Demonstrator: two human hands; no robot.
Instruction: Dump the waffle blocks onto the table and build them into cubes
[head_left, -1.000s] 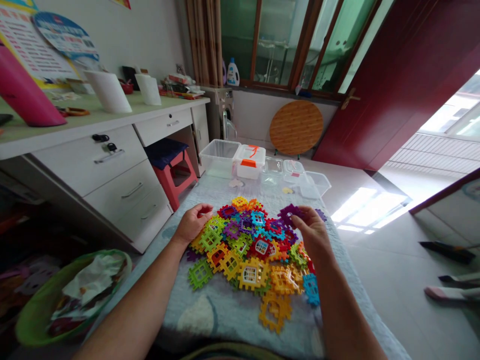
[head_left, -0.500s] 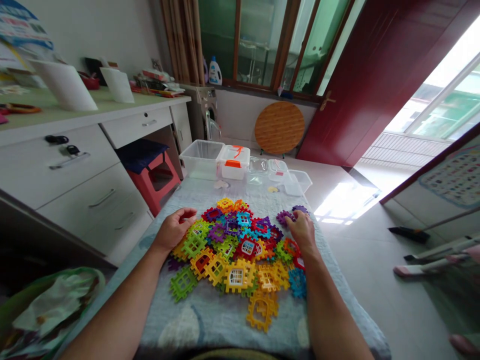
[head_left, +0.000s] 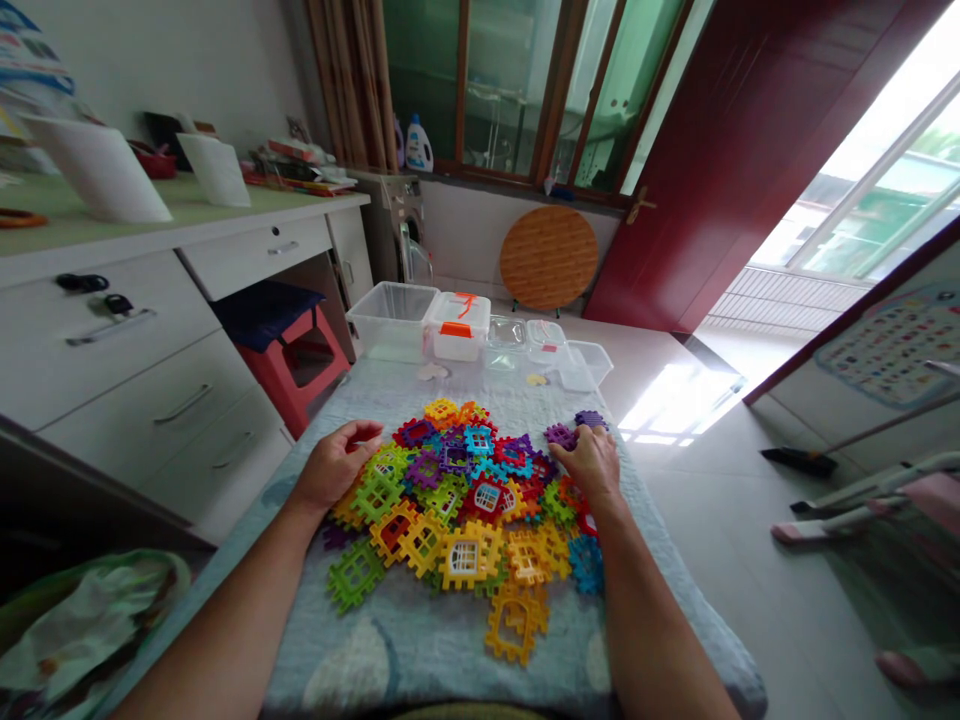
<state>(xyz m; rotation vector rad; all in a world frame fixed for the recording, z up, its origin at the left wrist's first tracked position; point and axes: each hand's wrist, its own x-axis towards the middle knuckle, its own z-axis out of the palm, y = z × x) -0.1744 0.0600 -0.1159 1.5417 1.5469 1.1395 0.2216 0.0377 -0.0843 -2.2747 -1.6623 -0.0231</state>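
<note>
A loose heap of colourful plastic interlocking building pieces, notched squares with window openings, covers the middle of the cloth; one yellow piece with a white window (head_left: 465,555) lies at its front. At the heap's left edge rests my left hand (head_left: 339,465), fingers loosely curved and thumb apart, with nothing seen in it. My right hand (head_left: 592,462) is beside two purple pieces at the right: a purple piece (head_left: 560,435) near its thumb and another purple piece (head_left: 591,419) at its fingertips. Its thumb is spread from the fingers. The fingertips are partly hidden.
Along the table's far end stand a clear bin (head_left: 394,325), a lidded box with orange latches (head_left: 459,335) and smaller clear containers (head_left: 577,368). A red stool (head_left: 300,365) and white drawers (head_left: 180,390) stand left; a lined waste basket (head_left: 90,620) sits lower left.
The whole view has shifted slightly. My right thumb has moved left, away from the fingers, while the purple pieces stay in place. My left hand stays at the heap's edge.
</note>
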